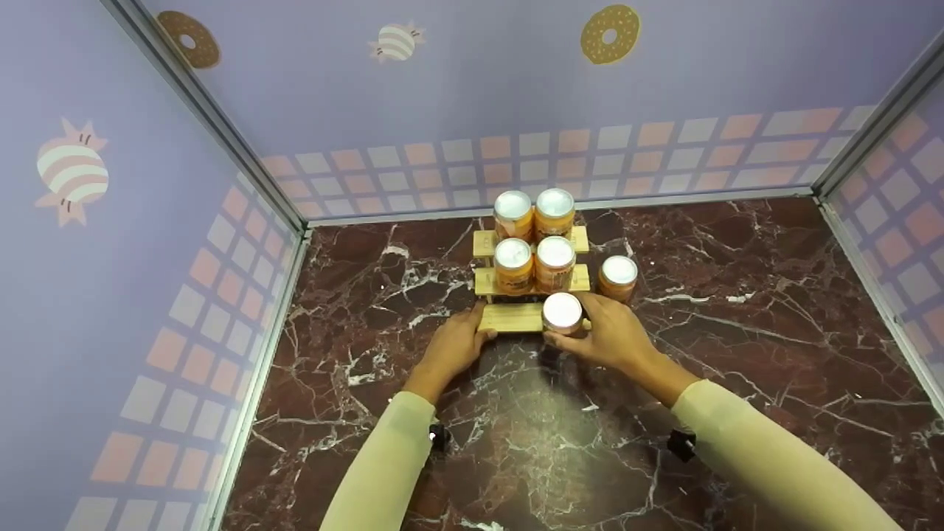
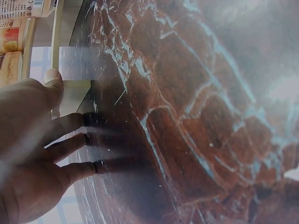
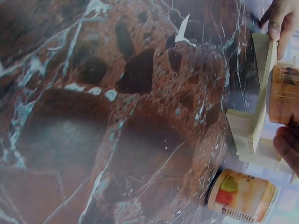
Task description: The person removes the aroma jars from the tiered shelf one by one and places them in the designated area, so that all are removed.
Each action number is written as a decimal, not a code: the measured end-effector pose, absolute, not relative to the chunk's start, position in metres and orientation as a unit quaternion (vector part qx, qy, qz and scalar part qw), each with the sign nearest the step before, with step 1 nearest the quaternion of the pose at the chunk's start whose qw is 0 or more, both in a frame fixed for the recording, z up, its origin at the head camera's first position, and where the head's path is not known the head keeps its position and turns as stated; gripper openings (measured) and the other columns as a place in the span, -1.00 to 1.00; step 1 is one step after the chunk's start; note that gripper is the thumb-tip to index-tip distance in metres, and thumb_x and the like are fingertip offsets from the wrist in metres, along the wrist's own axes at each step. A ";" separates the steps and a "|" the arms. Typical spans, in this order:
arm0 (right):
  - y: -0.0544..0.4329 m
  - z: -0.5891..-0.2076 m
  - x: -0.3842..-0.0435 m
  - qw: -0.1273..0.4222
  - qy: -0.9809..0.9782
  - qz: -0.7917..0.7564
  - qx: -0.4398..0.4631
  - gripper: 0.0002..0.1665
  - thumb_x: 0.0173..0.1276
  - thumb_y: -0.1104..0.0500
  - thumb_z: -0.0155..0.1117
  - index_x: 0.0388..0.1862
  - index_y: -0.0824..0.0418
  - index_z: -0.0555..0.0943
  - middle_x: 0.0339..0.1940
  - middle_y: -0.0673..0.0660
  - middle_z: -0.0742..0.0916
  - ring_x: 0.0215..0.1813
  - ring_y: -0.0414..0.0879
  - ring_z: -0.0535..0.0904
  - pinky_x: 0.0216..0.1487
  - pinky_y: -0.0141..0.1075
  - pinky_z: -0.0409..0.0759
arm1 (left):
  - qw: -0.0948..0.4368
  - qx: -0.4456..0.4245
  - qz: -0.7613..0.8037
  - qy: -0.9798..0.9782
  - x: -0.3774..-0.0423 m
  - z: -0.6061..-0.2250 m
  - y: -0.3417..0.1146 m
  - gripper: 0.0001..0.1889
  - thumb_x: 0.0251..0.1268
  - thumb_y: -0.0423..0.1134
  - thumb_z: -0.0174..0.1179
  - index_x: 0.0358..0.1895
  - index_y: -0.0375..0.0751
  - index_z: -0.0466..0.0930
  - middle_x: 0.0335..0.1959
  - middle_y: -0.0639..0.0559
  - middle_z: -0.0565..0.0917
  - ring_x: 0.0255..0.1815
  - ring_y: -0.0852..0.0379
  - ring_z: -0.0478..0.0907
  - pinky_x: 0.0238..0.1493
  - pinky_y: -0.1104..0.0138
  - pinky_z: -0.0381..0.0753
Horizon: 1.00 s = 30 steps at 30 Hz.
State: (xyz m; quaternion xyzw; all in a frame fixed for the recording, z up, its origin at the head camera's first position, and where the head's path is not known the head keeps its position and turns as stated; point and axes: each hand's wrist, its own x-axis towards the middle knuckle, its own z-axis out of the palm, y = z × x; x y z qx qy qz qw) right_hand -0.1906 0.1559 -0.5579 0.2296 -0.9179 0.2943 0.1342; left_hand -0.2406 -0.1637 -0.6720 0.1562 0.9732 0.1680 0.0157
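Note:
A three-step wooden rack (image 1: 511,318) stands on the marble surface. My left hand (image 1: 451,346) grips the left end of its lowest step, thumb at the front edge. Toward the right end of that step, my right hand (image 1: 616,335) holds an orange can (image 1: 562,310) upright, thumb in front and fingers round its side. In the right wrist view this can (image 3: 284,95) is right at the step's board (image 3: 264,88). Two cans (image 1: 514,267) (image 1: 554,264) stand on the middle step. Another two (image 1: 513,215) (image 1: 554,213) occupy the top step.
One more orange can (image 1: 618,279) stands on the dark red marble surface (image 1: 737,354), just right of the rack and behind my right hand. Purple patterned walls (image 1: 501,88) enclose the surface at the back, left and right.

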 end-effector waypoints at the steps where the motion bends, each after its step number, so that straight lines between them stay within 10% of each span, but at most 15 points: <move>1: 0.157 -0.558 -0.191 0.134 -0.918 0.294 0.228 -0.13 0.20 -0.24 0.75 0.28 0.28 0.68 -0.02 0.31 0.87 -0.09 0.20 0.83 -0.04 0.14 0.85 | 0.014 0.157 0.169 0.973 -0.240 -0.672 -0.164 -0.20 0.69 0.28 0.13 0.76 -0.08 0.28 0.47 -0.28 0.68 0.51 -0.27 0.63 0.52 -0.16 0.63; 30: 0.199 -0.554 -0.194 0.135 -0.927 0.282 0.206 -0.04 0.16 -0.21 0.77 0.32 0.38 0.66 -0.09 0.42 0.86 -0.14 0.33 0.85 -0.10 0.23 0.85 | 0.013 0.160 0.167 0.973 -0.241 -0.673 -0.165 -0.22 0.70 0.25 0.14 0.76 -0.09 0.28 0.47 -0.28 0.68 0.50 -0.27 0.64 0.51 -0.16 0.64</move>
